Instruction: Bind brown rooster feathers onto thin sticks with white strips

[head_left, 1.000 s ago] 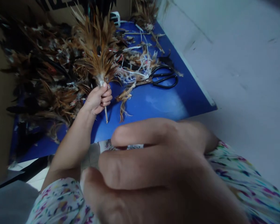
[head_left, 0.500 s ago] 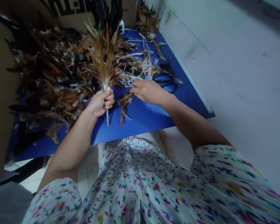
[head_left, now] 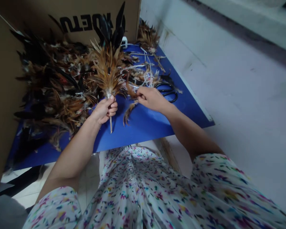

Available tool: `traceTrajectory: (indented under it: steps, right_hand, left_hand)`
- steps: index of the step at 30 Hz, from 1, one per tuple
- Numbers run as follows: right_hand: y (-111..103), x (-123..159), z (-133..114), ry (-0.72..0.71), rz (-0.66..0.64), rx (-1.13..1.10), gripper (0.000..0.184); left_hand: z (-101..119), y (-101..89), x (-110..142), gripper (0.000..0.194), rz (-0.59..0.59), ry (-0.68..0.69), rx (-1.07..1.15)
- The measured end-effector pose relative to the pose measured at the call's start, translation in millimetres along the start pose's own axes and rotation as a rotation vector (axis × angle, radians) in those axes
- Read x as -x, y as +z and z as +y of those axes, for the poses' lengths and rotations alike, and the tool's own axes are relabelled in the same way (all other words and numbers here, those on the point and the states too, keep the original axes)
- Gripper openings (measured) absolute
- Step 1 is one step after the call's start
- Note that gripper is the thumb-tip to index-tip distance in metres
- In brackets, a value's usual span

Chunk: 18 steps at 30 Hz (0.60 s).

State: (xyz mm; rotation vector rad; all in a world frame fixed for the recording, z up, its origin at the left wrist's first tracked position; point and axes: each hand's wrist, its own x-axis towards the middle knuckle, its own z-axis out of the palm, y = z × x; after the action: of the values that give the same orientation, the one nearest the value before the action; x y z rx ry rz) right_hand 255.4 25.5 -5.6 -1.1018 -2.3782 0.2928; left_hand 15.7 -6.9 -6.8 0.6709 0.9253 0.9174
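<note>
My left hand (head_left: 106, 109) is closed around the thin stick of a feather duster (head_left: 108, 70), just below its white-bound base. Brown feathers fan out above the fist and long black ones rise at the top; the stick's lower end pokes out beneath. To the right, my right hand (head_left: 149, 97) is pinched on a small brown feather (head_left: 131, 90), which stands up from the fingertips. Below those fingers a few more loose brown feathers (head_left: 128, 113) lie on the blue tabletop (head_left: 143, 125). Black-handled scissors (head_left: 168, 92) rest right beside the right hand, their blades hidden.
A large heap of brown and black feathers (head_left: 54, 86) covers the table's left side. White plastic strips (head_left: 149, 78) lie tangled behind my right hand. Another feather bundle (head_left: 147, 35) stands at the back corner. A cardboard box (head_left: 83, 16) and a pale wall (head_left: 216, 79) border the table.
My right hand has lifted slightly off the loose feathers, and a brown feather now stands up in its fingers. The left hand still grips the duster. The camera view has tilted up a little.
</note>
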Motion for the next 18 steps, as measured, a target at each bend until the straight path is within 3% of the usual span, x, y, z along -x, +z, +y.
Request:
traceTrajectory:
  steps: [3, 5, 9, 11, 15, 18]
  right_hand:
    - [-4, -2, -11, 0.116, 0.137, -0.313, 0.001]
    - [-6, -6, -21, 0.172, 0.168, -0.539, 0.009]
    - [-13, -14, -35, 0.228, 0.095, -0.899, 0.036]
    - [-16, -16, -33, 0.277, 0.091, -0.958, 0.045]
    - [-21, -11, -15, 0.383, 0.174, -0.876, 0.032]
    - [-26, -5, 1, 0.381, 0.278, -0.749, 0.033]
  left_hand:
    - [-1, 0.4, 0, 0.028, 0.006, -0.001, 0.000]
    - [-1, 1.6, 0, 0.029, 0.007, -0.002, 0.004]
    - [-1, 3.0, 1, 0.032, 0.005, -0.005, 0.019]
    - [-1, 2.9, 1, 0.034, 0.007, -0.004, 0.020]
    - [-3, 3.1, 0, 0.030, 0.004, 0.000, 0.020]
    - [-3, 4.1, 1, 0.030, 0.001, -0.011, 0.043]
